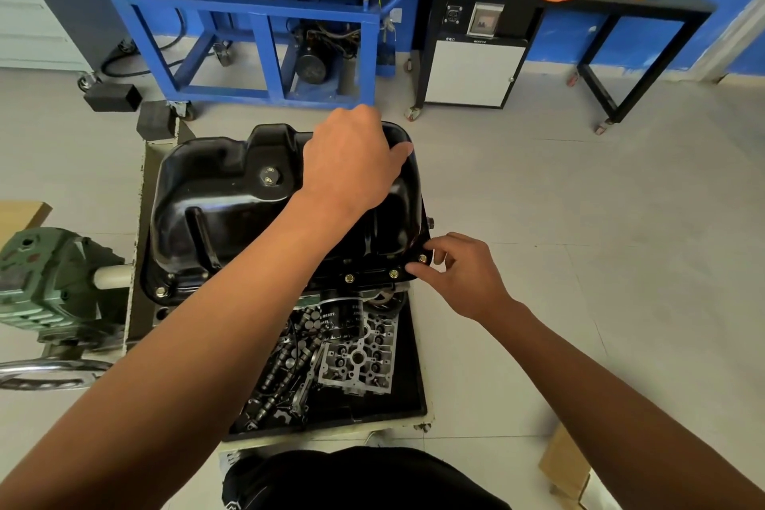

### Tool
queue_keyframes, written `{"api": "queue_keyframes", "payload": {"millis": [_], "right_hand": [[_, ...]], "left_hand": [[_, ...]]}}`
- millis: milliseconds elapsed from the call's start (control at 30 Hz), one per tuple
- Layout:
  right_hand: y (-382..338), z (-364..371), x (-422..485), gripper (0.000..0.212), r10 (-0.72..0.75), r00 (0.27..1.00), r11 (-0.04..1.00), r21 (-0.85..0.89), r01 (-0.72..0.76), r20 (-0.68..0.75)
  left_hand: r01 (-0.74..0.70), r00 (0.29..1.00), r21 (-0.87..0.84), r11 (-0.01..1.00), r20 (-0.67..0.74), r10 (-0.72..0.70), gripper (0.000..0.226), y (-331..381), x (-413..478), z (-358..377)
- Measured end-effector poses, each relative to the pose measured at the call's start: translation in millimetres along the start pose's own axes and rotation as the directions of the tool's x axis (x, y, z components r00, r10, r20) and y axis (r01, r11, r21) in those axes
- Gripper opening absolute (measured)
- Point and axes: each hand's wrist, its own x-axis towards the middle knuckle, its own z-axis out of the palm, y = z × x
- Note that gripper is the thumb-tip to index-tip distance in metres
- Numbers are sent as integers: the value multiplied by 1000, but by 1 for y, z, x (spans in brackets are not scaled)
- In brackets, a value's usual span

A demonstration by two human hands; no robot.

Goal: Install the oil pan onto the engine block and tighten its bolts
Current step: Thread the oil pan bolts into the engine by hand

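Plainly the oil pan [232, 199] already sits bottom-up on the engine block, which it hides, and brass-coloured bolts show along its near flange. The left hand [352, 161] lies across the pan's far right end, fingers bent over the far side with their tips out of sight, so its grip looks clamped on the pan. The right hand [463, 273] has thumb and forefinger closed on the corner bolt [422, 259], just beside two neighbouring bolts [394, 272]. The likeliest trouble is cross-threading: a bolt turned by fingertips while tilted could bite wrongly and damage the thread. Should the left hand ease off, the pan could slide and pull the holes out of line. A bolt slipping from that pinch would probably fall into the tray [393, 406] below, among the loose engine parts, where it would be hard to find. Tightening one corner fully before the others might warp the flange and cause a leak.
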Motion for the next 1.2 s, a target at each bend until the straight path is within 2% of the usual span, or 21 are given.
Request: {"api": "queue_keyframes", "payload": {"millis": [67,167,367,467,567,667,733,833,900,967,1067,1200], "right_hand": [[4,-1,-4,35,5,999,999,32,-7,46],[7,-1,-7,26,14,996,993,116,-24,86],[2,2,-2,8,120,993,979,169,-118,-7],[1,3,-1,16,121,992,983,145,-114,-43],[-1,3,-2,27,60,998,983,174,-60,4],[1,3,-2,19,31,999,986,163,-35,27],[1,5,-1,10,70,998,982,176,-68,-2],[-2,11,1,26,171,981,972,175,-154,-91],[-3,12,0,26,180,978,973,167,-161,-107],[0,11,-3,18,142,988,974,186,-130,-57],[4,7,-7,27,79,997,979,188,-80,15],[-1,8,-5,10,153,986,967,216,-137,-60]], "left_hand": [[4,1000,-2,1000,1,-4,42,0,0,0],[4,1000,1,1000,0,-4,42,0,0,0],[-3,1000,16,1000,-5,3,43,0,0,0],[-3,1000,13,1000,-2,3,43,0,0,0],[0,1000,4,1000,2,0,42,0,-1,-1],[2,1000,0,1000,8,-2,41,0,-1,-1],[0,1000,6,1000,8,0,41,0,-1,0],[-3,1000,8,1000,10,3,42,0,-1,-1],[-3,1000,6,1000,13,3,42,0,-1,-1],[-1,1000,4,1000,14,1,42,0,-1,-2],[1,1000,7,1000,7,-1,41,1,-1,-2],[1,1000,12,1000,-1,-1,42,1,-2,0]]}}
